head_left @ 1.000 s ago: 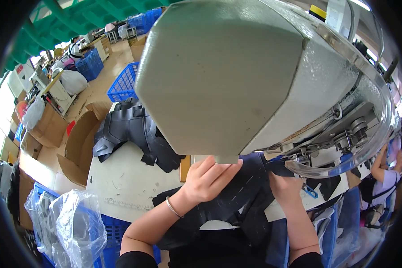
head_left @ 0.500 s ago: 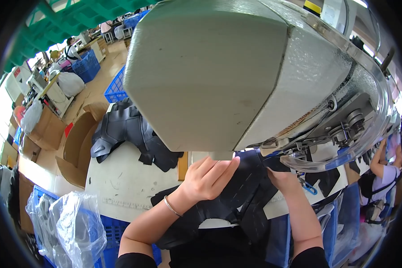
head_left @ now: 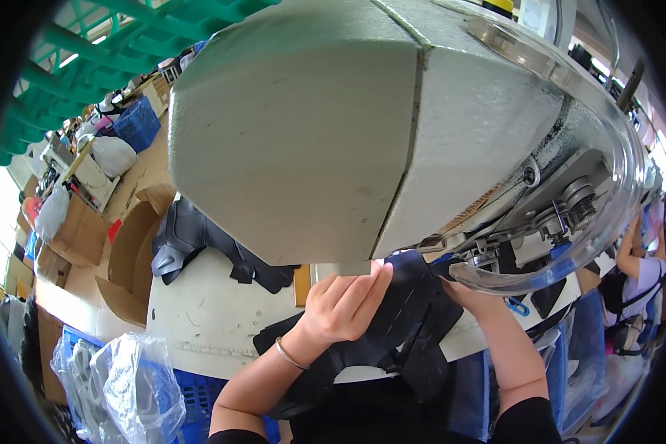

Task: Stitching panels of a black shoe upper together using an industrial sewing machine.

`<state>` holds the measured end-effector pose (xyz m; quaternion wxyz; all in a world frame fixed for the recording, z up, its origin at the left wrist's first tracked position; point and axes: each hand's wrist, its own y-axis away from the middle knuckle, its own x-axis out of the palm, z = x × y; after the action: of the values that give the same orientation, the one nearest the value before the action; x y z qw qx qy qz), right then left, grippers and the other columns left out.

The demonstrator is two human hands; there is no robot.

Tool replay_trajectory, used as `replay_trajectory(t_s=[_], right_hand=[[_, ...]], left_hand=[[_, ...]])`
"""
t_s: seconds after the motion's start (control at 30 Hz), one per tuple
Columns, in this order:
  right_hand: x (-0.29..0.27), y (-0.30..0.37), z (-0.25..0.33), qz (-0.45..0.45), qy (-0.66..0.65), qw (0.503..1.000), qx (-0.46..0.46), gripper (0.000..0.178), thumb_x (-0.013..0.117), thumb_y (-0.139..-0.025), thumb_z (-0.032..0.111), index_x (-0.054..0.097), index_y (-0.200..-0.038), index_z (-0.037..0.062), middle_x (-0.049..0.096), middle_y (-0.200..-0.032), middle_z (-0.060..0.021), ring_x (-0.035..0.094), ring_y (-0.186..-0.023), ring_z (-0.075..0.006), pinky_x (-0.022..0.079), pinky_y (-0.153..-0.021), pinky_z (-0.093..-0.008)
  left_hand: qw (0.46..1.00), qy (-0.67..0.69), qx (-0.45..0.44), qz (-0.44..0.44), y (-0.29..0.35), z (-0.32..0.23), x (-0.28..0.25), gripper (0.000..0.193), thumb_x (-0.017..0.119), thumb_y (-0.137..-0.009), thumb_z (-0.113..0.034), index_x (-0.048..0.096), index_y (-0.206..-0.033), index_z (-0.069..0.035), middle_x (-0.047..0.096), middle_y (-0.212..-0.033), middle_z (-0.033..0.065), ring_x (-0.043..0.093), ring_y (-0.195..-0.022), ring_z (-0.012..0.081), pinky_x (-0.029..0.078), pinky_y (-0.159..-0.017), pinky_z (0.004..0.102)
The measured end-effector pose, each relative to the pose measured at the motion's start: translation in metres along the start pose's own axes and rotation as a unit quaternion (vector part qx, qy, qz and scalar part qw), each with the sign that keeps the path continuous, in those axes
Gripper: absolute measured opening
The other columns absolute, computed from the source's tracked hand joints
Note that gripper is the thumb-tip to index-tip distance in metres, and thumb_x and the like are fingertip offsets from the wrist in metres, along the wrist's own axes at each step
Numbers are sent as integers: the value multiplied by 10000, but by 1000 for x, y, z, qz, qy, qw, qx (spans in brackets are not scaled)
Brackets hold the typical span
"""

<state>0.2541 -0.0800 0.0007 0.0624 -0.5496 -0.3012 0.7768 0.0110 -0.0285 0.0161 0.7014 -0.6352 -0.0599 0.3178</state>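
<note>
Below the grey-white sewing machine head lies a black fabric piece with pale marks along it. My left hand, a bangle on its wrist, is closed at the piece's left edge, thumb and fingertips pinched together close under the machine. On the other side my right hand grips the right edge, its fingers mostly hidden beneath the fabric and behind the machine's clear guard. More of the black material hangs over the table's near edge towards my lap. The needle area is hidden by the machine head.
A stack of black cut pieces rests on the white table at left. Blue scissors or snips lie at right. A blue crate with clear plastic bags stands lower left, an open cardboard box beyond. Green plastic lattice hangs upper left.
The view has shifted, so the machine head appears larger and further left. Both hands keep their hold on the black piece, with only slight movement.
</note>
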Motion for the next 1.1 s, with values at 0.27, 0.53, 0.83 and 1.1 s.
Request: replay_trajectory(t_s=[0.27, 0.53, 0.83, 1.1], right_hand=[[7, 10, -16, 115, -174, 973, 97, 435, 508, -941, 247, 459, -1364, 159, 508, -1361, -92, 483, -1270, -258, 362, -1094, -409], [-22, -21, 16, 268, -13, 951, 154, 487, 502, -946, 323, 414, -1397, 164, 454, -1410, -100, 427, -1316, -276, 316, -1122, -458], [-3, -8, 1, 266, 102, 943, 172, 470, 477, -956, 373, 439, -1371, 154, 486, -1370, -85, 467, -1273, -273, 357, -1095, -440], [6, -7, -13, 67, 9, 997, -42, 514, 390, -993, 442, 407, -1363, 84, 504, -1313, -97, 525, -1206, -217, 438, -1046, -361]], left_hand=[[998, 28, -41, 43, -6, -5, -3, 175, 729, -727, 14, 708, -899, 38, 609, -840, 72, 632, -706, 141, 478, -543, 226], [997, -12, -24, 79, -1, -2, -6, 177, 726, -730, 11, 709, -906, 25, 604, -820, 52, 615, -693, 134, 466, -535, 221], [998, -21, -27, 45, 3, -2, 1, 224, 696, -745, 9, 699, -968, 15, 614, -832, 40, 592, -690, 124, 432, -521, 224], [996, 6, -68, 53, 5, -5, 3, 258, 708, -755, -5, 694, -1013, -13, 601, -851, 26, 575, -696, 126, 445, -549, 238]])
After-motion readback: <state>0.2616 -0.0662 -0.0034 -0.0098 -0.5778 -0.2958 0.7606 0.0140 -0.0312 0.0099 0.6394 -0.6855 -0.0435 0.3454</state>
